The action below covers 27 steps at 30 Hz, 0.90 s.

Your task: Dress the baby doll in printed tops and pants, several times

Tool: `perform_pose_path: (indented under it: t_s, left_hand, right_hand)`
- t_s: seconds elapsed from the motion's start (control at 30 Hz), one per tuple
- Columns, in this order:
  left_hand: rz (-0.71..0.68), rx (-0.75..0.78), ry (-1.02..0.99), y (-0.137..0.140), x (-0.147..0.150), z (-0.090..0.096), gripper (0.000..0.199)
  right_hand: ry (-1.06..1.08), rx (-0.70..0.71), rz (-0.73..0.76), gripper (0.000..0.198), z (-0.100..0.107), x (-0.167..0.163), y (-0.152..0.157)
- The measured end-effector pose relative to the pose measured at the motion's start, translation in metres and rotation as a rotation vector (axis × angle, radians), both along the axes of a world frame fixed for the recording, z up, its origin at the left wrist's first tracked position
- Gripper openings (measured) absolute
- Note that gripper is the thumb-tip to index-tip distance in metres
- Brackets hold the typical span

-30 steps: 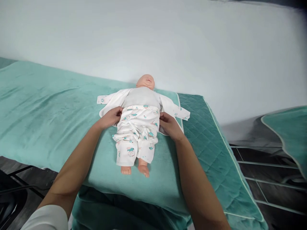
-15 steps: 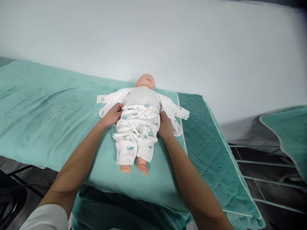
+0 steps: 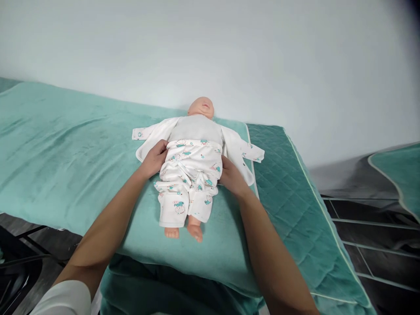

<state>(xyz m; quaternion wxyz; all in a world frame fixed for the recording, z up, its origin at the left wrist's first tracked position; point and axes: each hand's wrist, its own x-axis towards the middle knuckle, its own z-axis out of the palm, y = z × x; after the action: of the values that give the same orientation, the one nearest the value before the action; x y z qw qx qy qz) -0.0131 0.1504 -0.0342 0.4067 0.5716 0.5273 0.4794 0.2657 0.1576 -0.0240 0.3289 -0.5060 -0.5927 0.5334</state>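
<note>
A baby doll (image 3: 201, 107) lies face up, with its feet toward me. It wears white printed baby pants (image 3: 197, 168) pulled up to the waist, with a tied string at the front. A white baby jacket (image 3: 231, 135) lies spread open under its trunk, both sleeves stretched out sideways. My left hand (image 3: 155, 158) is closed on the pants' waist edge at the doll's left-of-picture side. My right hand (image 3: 232, 176) grips the pants at the opposite hip, its fingertips hidden behind the cloth and the doll's side.
The doll rests on a light green plush cover (image 3: 82, 162) over a bed. A darker quilted green cover (image 3: 282, 183) shows at right. Behind stands a white wall (image 3: 197, 48). A metal frame (image 3: 367, 221) is at far right, and a black chair (image 3: 19, 267) at lower left.
My right hand has shifted slightly down and outward at the hip, its fingers reaching further behind the pants. My left hand stays at the waist. The camera view has shifted slightly.
</note>
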Motion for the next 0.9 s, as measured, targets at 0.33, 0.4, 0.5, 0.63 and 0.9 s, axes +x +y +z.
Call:
perform_pose_path:
  t_s: [0.33, 0.4, 0.5, 0.63, 0.9]
  left_hand:
    - [0.018, 0.003, -0.126, -0.001, 0.003, 0.003, 0.029]
    - [0.033, 0.004, -0.155, -0.001, 0.005, 0.004, 0.029]
    - [0.041, -0.023, -0.212, 0.0, 0.008, 0.005, 0.029]
    - [0.073, -0.126, -0.356, 0.003, 0.012, 0.007, 0.032]
    - [0.08, -0.227, -0.447, 0.004, 0.016, 0.008, 0.038]
  right_hand:
    - [0.1, -0.087, -0.012, 0.035, -0.007, 0.005, 0.006]
    - [0.128, 0.044, -0.122, 0.031, -0.011, 0.003, 0.01]
    - [0.184, 0.196, -0.182, 0.025, -0.016, 0.0, 0.013]
    - [0.317, 0.116, -0.23, 0.018, -0.022, -0.002, 0.016]
    - [0.565, -0.125, -0.177, 0.023, -0.028, -0.01, 0.028]
